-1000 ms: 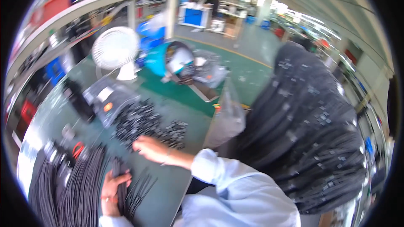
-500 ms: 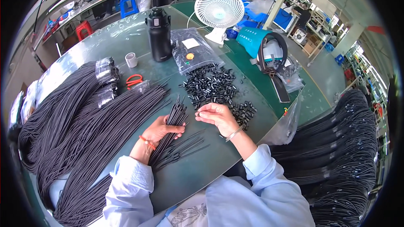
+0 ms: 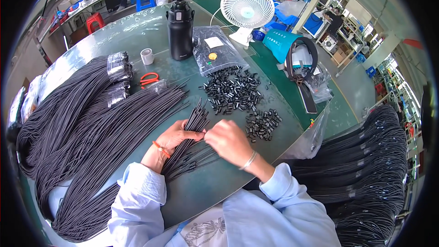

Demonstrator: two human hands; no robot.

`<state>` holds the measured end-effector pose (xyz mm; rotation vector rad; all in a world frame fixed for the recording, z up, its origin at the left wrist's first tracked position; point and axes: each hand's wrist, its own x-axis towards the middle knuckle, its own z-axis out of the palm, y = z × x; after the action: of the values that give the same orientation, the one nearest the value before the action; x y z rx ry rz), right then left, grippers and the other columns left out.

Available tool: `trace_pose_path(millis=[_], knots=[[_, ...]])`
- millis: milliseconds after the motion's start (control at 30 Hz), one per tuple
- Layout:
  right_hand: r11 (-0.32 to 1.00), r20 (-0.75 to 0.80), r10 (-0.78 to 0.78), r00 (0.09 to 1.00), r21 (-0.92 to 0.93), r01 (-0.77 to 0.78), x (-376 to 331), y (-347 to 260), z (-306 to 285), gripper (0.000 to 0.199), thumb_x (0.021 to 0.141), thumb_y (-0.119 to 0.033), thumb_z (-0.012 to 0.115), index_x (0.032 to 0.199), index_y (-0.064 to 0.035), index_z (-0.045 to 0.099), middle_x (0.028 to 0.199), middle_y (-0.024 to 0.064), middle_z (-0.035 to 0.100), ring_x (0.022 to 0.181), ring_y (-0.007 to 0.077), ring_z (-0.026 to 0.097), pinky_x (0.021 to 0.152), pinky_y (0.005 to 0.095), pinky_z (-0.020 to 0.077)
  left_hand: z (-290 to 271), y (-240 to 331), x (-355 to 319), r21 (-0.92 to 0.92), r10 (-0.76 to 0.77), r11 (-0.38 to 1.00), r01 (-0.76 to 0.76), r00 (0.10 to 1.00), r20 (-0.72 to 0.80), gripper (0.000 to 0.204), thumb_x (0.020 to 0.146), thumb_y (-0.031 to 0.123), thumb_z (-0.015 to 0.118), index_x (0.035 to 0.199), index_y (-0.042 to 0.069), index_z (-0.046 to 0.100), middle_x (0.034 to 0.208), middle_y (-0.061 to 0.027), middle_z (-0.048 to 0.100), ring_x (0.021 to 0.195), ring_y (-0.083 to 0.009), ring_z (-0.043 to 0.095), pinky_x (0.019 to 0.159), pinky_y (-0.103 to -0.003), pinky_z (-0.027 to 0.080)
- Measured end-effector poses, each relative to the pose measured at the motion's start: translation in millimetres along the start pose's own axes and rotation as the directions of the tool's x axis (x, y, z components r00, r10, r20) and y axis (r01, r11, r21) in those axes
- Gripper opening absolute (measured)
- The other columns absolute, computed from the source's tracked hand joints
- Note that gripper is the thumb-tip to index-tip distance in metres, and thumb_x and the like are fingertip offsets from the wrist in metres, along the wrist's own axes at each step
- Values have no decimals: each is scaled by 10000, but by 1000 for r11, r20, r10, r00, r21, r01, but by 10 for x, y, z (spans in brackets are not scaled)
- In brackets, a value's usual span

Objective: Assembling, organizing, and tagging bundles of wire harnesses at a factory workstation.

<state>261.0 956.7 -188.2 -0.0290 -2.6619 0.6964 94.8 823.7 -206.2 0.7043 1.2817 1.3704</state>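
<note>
My left hand (image 3: 179,136) is closed round a bundle of thin black cords (image 3: 197,118), whose ends stick up past the thumb. My right hand (image 3: 228,142) is against the left thumb tip, its fingers bent together and slightly blurred; what they pinch is hidden. Several cords (image 3: 201,156) fan out under the right hand, some with small dark pieces on them. Beyond the hands lies a large heap of small black tubular caps (image 3: 231,89). A smaller pile of the same caps (image 3: 263,124) lies just past the right hand.
Long bundles of black cord (image 3: 87,146) cover the left side of the table, near orange-handled scissors (image 3: 149,79) and a tape roll (image 3: 147,56). A black bottle (image 3: 180,32), a clear bag (image 3: 215,52) and a white fan (image 3: 247,13) stand farther back. More cords (image 3: 361,164) hang at right.
My right hand has moved left and down from beside the cap piles to the left thumb. The left hand still grips the bundle. The whole view has shifted slightly.
</note>
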Motion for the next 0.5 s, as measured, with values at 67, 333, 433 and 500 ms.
trace_pose_path(millis=[67,333,433,500], knots=[[936,-3,-327,945,-135,324,-79,-243,153,94,776,-93,715,827,-78,637,817,51,636,885,251,609,728,364,507,22,-9,-10,22,20,1000,-20,1000,-14,203,817,71,733,972,-36,657,848,-69,668,711,-138,609,645,-265,472],[955,-275,100,956,-243,-169,45,338,-89,75,815,-124,689,808,-77,631,771,87,584,822,272,582,724,390,497,30,5,-18,-86,-44,995,48,998,55,205,831,109,730,958,-29,646,809,-46,636,688,-136,592,646,-268,470],[936,-301,149,942,-265,-233,3,710,-82,86,802,-95,705,849,-54,646,815,95,611,823,277,580,728,374,491,60,23,-2,-84,-74,993,78,996,56,190,831,107,728,940,-23,642,794,-49,635,673,-134,590,633,-264,460],[946,-239,192,952,-215,-244,-3,751,-61,93,804,-84,700,868,-49,643,828,94,610,816,277,583,733,370,491,53,23,1,-63,-60,996,64,996,62,190,825,102,733,937,-22,641,787,-50,634,666,-134,589,629,-262,457]])
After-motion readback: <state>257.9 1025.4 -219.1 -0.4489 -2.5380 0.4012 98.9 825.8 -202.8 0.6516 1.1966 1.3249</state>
